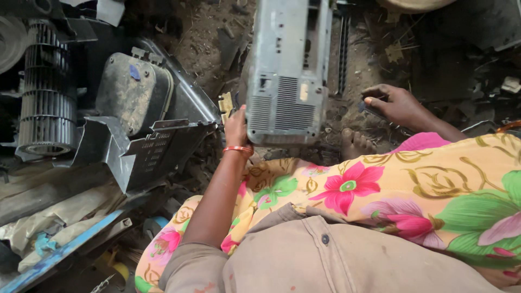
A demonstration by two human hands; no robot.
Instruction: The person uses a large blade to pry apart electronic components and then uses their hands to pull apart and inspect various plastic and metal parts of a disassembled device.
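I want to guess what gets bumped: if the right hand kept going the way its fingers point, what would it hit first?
Probably the grey plastic casing: the right hand points left toward it across dirt, though depth is unclear.

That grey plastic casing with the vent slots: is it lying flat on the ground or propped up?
Propped up. The grey casing is tilted, its near end raised off the dirt and gripped at the corner by the left hand.
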